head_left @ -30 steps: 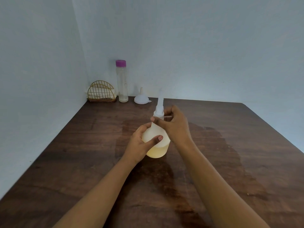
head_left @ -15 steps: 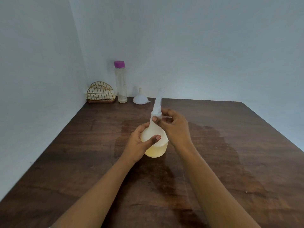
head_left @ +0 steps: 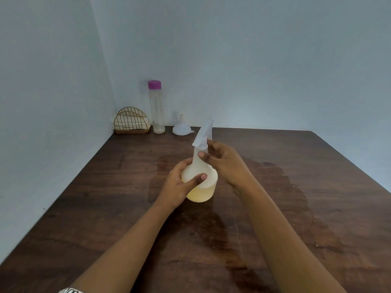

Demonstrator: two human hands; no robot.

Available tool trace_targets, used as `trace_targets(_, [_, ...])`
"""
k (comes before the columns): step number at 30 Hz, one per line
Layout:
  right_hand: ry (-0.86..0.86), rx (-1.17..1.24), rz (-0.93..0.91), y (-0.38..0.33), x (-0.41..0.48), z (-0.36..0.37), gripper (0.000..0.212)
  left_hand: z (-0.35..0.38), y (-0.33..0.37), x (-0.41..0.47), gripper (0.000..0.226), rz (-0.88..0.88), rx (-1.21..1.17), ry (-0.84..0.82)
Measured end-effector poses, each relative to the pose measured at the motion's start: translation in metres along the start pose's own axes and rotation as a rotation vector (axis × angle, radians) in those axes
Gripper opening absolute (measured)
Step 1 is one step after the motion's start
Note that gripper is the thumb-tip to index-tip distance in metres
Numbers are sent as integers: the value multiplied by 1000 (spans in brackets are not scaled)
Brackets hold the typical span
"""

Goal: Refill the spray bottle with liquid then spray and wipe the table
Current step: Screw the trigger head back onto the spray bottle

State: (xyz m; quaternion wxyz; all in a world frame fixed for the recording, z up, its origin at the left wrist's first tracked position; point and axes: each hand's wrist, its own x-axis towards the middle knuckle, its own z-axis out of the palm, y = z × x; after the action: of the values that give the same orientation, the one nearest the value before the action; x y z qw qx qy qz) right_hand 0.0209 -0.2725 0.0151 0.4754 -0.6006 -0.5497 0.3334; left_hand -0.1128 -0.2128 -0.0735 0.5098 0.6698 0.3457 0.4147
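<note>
A white translucent spray bottle (head_left: 206,188) with pale yellow liquid in its lower part stands on the dark wooden table (head_left: 105,208), near the middle. My left hand (head_left: 179,185) grips the bottle's round body from the left, thumb across its front. My right hand (head_left: 222,160) pinches the narrow neck just under the white spray head (head_left: 203,133), which sits on top, turned with its nozzle up and to the right.
In the far left corner stand a gold wire holder with folded cloths (head_left: 132,122), a tall clear bottle with a purple cap (head_left: 156,106) and an upturned white funnel (head_left: 182,126). A wet patch darkens the table around and right of the bottle. Walls close in behind and left.
The spray head has turned on the neck, from seen edge-on to showing its side. My right hand's fingers shifted around the collar. The left hand kept its grip.
</note>
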Motion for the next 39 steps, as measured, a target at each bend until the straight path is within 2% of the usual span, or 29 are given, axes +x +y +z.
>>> trace_targets(3, [70, -22, -8, 4, 7, 6, 48, 1, 1, 0, 68, -5, 5, 2])
trace_targets(7, [341, 26, -19, 6, 4, 24, 32, 4, 2, -2, 72, 7, 6, 26])
trace_targets(9, [457, 15, -16, 4, 4, 37, 33, 5, 3, -3, 73, 13, 2, 33])
trace_targets(11, [484, 2, -17, 3, 4, 43, 37, 4, 4, -3, 73, 6, 1, 28])
trace_targets(14, [296, 4, 5, 2, 4, 28, 49, 2, 5, -2, 81, -23, -1, 7])
trace_targets(16, [101, 21, 16, 0, 3, 12, 58, 1, 5, -2, 74, -26, 10, -1])
trace_targets(18, [-29, 8, 14, 1, 5, 1, 50, 1, 4, -1, 67, -18, 13, -1])
trace_targets(21, [-52, -35, -48, 6, 9, 0, 35, 1, 2, -1, 65, -10, -6, 1])
trace_targets(24, [107, -21, -65, 11, 9, 8, 44, 4, 2, -2, 66, 11, -11, 33])
trace_targets(29, [463, -243, -151, 17, 5, 35, 36, 9, -2, -4, 74, 49, 37, 135])
trace_targets(32, [550, -228, -164, 13, 0, 40, 35, 13, 0, -5, 70, 66, 86, 154])
trace_targets(34, [473, -177, -117, 10, 0, 33, 41, 7, 5, -1, 76, 41, 163, 88])
trace_targets(37, [300, -275, -42, 6, 4, 18, 49, -16, 12, 10, 98, -85, 290, -216])
trace_targets(39, [216, -332, -42, 5, 5, 11, 45, -27, 11, 13, 98, -112, 273, -380])
